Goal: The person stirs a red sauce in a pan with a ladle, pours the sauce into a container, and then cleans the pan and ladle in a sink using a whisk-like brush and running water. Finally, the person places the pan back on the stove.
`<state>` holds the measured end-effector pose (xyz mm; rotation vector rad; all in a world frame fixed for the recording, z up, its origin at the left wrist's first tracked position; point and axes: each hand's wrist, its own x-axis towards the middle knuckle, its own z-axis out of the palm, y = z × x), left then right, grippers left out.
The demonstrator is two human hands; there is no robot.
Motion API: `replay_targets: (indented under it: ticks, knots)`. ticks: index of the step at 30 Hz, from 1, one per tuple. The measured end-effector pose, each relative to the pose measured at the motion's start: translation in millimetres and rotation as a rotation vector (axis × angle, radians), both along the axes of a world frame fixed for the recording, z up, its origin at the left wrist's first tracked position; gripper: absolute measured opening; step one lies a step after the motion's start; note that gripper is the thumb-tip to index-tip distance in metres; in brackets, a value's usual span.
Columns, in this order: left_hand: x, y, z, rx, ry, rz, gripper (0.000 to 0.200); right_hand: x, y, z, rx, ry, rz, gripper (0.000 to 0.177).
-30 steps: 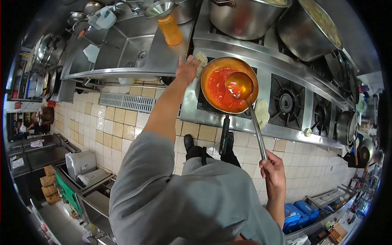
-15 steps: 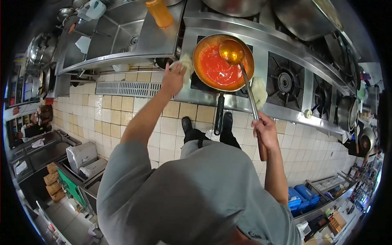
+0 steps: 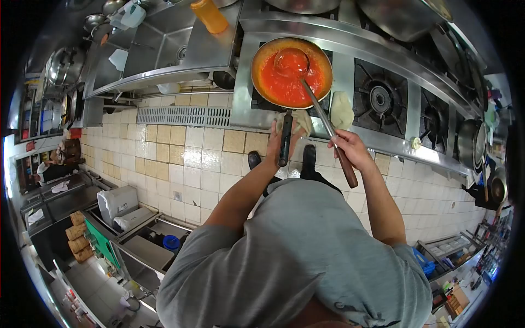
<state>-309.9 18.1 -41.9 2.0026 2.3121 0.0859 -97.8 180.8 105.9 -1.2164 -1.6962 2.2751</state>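
Observation:
A frying pan [image 3: 255, 82] of bright red sauce [image 3: 279, 90] sits on the stove. My right hand [image 3: 353, 148] is closed round the wooden-handled ladle [image 3: 322, 112], whose bowl is down in the sauce and coated red. My left hand [image 3: 273, 146] is under the pan's black handle [image 3: 285, 136], gripping a pale cloth [image 3: 301, 121]; part of the hand is hidden behind the handle. Another folded pale cloth [image 3: 342, 110] lies on the stove top, right of the pan.
Bare burners [image 3: 380, 97] lie to the right, and large pots [image 3: 396, 19] stand behind. On the left are a steel sink [image 3: 169, 44] and an orange bottle [image 3: 209, 16]. Below them runs a floor drain grate [image 3: 183, 116] in the tiles.
My left hand has brought the cloth from the stove's left edge to beneath the pan handle. The ladle's bowl went from holding golden liquid to sitting in the red sauce.

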Motion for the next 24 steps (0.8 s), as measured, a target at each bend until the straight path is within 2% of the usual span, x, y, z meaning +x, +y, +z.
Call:
replay_targets:
  ticks: [2,5,7,9,11,12,14,15,17,19,22,23,24]
  knots:
    - [6,7,3,0.109,-0.018,-0.001,0.044,-1,7,-3,0.032,-0.047,0.1,0.037]
    - [-15,-4,-44,0.186,-0.04,0.021,0.044,-2,15,1,0.115,-0.125,0.136,0.039]
    - [-37,-25,-25,-0.046,0.381,0.089,0.048,-1,22,0,0.171,-0.189,0.086,0.038]
    - [-72,-50,9,0.059,-0.032,0.256,0.051,3,35,-17,0.227,-0.247,0.035,0.037]
    - [-109,-63,22,-0.074,0.048,0.332,0.056,11,52,-56,1.128,-0.302,0.156,0.049]
    - [-123,-66,29,-0.076,0.049,0.322,0.056,8,54,-62,1.124,-0.306,0.147,0.049]
    - [-145,-62,37,-0.125,0.047,0.326,0.059,1,55,-68,1.299,-0.519,0.443,0.068]
    - [-152,-58,37,-0.123,0.048,0.317,0.059,-1,50,-72,1.299,-0.524,0.434,0.068]
    - [-160,-49,35,-0.207,-0.035,0.478,0.061,-2,33,-85,1.367,-0.616,0.464,0.077]
    - [-155,-38,43,-0.263,-0.07,0.514,0.062,3,14,-104,1.432,-0.565,0.446,0.075]
    - [-147,-38,45,-0.231,-0.021,0.497,0.061,-3,-25,-131,1.416,-0.253,0.328,0.061]
    - [-144,-36,47,-0.256,0.009,0.444,0.06,-11,-31,-137,1.442,-0.127,0.275,0.057]
    - [-138,-31,49,-0.279,0.035,0.388,0.06,-21,-34,-133,1.446,-0.14,0.263,0.057]
